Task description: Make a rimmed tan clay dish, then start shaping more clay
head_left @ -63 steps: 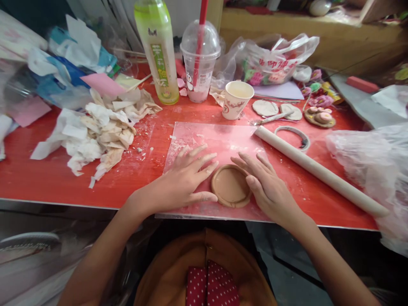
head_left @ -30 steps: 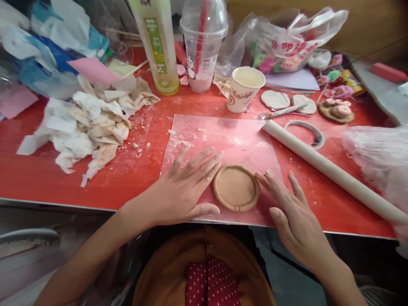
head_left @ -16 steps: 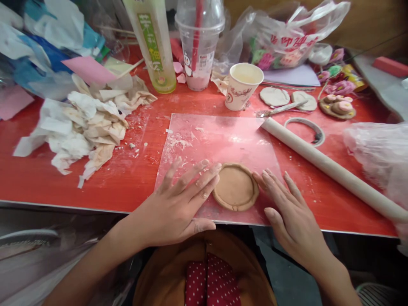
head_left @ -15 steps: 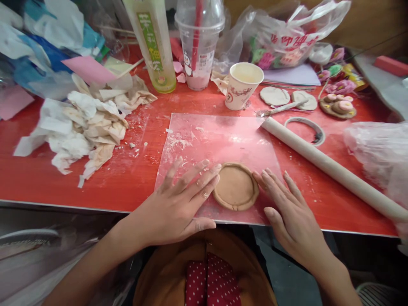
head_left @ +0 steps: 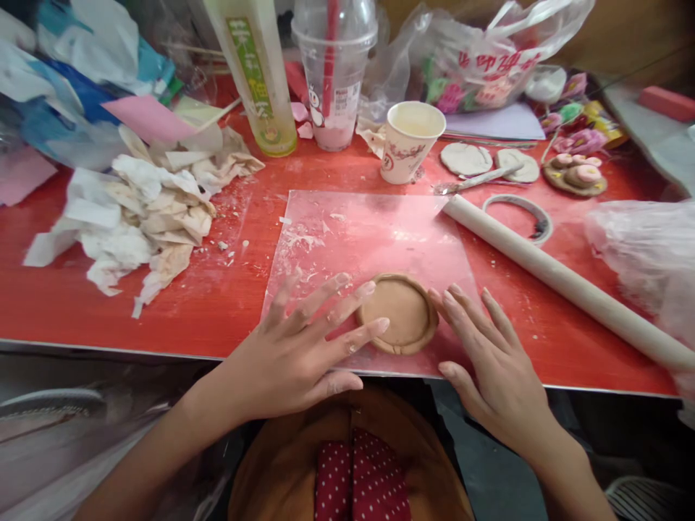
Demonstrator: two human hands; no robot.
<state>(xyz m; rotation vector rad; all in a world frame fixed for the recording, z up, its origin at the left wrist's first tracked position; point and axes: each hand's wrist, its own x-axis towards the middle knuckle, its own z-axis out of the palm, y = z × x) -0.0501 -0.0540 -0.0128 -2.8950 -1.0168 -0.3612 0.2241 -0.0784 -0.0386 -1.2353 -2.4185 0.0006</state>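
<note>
A round, shallow clay dish [head_left: 402, 311] with a raised rim lies on a clear plastic sheet [head_left: 369, 224] near the table's front edge. My left hand [head_left: 304, 344] is at its left side, fingers spread, the index finger reaching over the rim. At the right, my right hand [head_left: 489, 354] has its fingers stretched out, the fingertips close to or touching the rim. Neither hand grips anything. Pale clay residue marks my fingers.
A long pale roller [head_left: 559, 275] lies diagonally at right, beside a tape ring [head_left: 544, 223]. Behind stand a paper cup [head_left: 410, 148], a plastic cup [head_left: 337, 87] and a bottle [head_left: 258, 94]. Crumpled tissues [head_left: 141, 217] lie at left, flat clay discs [head_left: 465, 159] at back right.
My left index finger has moved right, over the dish's rim. My right thumb has shifted slightly left. The dish stays in place on the sheet.
</note>
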